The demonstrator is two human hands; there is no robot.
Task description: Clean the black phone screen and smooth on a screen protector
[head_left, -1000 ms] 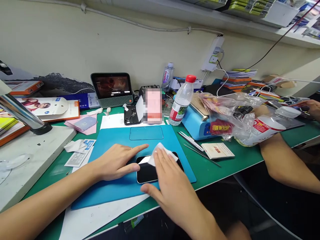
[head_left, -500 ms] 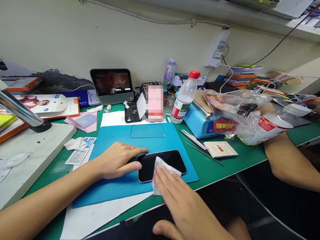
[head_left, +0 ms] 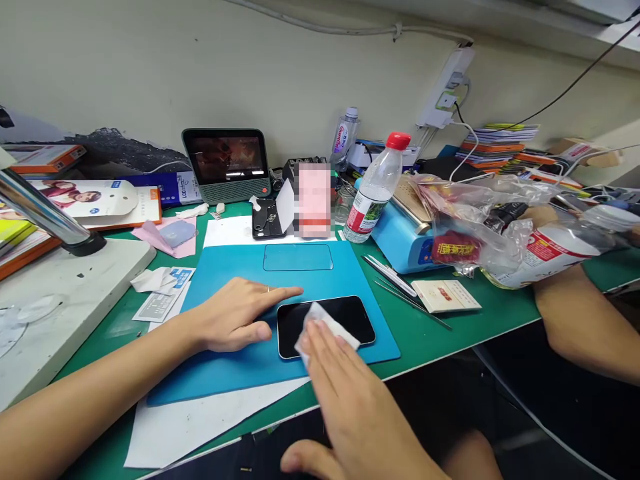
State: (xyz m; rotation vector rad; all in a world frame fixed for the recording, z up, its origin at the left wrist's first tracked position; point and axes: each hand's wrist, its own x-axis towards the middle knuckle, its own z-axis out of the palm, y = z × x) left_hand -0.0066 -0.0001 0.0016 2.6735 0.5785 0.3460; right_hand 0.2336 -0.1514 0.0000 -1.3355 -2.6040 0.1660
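Observation:
A smartphone [head_left: 361, 317] with a dark screen lies face up on the blue mat [head_left: 220, 370]. My right hand [head_left: 357, 407] presses a white wipe [head_left: 336, 327] onto its screen, fingers together and thumb held away. The wipe hides the phone's lower middle. At the phone's left end rests my left hand [head_left: 237, 313], thumb and index finger stretched out, the thumb tip just short of the phone's edge. It holds nothing. A clear screen protector [head_left: 298, 257] with a black border lies on the mat behind the phone.
Tweezers [head_left: 413, 303] and a small white box [head_left: 447, 295] lie right of the mat. Behind stand a red-capped bottle [head_left: 373, 190], a blue machine [head_left: 400, 237] and a screen device [head_left: 227, 163]. Another person's arm [head_left: 585, 320] reaches in at right. A lamp base [head_left: 95, 293] stands left.
My right hand has slid the wipe slightly left across the phone's screen. My left thumb has drawn back from the phone's edge, and its index finger points further along the far side.

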